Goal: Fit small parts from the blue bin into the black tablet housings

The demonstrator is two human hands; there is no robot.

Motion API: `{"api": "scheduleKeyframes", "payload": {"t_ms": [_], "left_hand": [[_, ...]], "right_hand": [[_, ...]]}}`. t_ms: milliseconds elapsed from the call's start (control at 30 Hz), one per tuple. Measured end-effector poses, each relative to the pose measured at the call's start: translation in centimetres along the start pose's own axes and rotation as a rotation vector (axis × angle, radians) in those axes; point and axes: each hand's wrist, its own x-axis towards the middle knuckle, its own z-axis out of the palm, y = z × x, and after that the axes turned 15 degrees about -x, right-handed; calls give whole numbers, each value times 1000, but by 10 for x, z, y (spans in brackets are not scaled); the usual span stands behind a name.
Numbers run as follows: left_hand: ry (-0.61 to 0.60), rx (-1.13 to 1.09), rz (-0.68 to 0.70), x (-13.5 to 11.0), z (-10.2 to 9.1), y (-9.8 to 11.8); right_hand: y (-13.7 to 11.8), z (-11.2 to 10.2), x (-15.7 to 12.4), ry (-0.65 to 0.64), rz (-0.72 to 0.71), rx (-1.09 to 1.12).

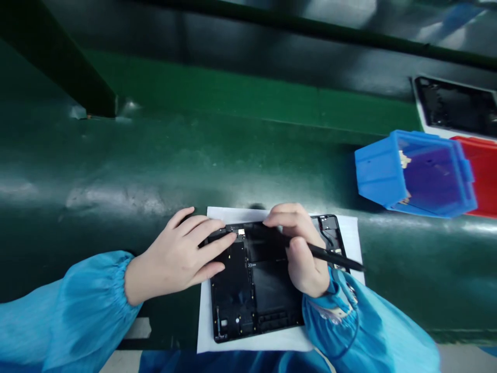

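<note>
A black tablet housing (236,290), its inner parts exposed, lies on a sheet of white paper (206,316) in front of me. My left hand (182,254) rests at the housing's upper left, fingers spread, the fingertips close to a small pale component (241,231). My right hand (305,248) is closed around a slim black pen-like tool (337,257) over the upper right of the housing. The tool's rear end points to the right; its tip is hidden by my fingers and the dark surface. A strap with a cord (351,295) circles my right wrist.
A blue bin (378,171) with small pale pieces inside stands at the right, a red bin (485,176) beside it. Behind them another open tablet housing (458,106) lies on a white surface. A dark post (97,88) rises from the green bench (233,155) at the far left.
</note>
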Motion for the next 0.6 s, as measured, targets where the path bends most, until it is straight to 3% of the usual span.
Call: {"api": "scheduleKeyframes", "payload": {"t_ms": [267,433,500,600], "left_hand": [[-6,76,-10,2,-1,5],[-8,95,-10,0,-2,7],[47,46,2,-2,-2,4],[246,-91,-30,-3,-2,-3]], "right_hand": [[-8,2,9,-187,80,39],[-10,7,9,-220,115,-8],[-9,8,8,-234,97,6],[-6,9,9,-262,57,33]]}}
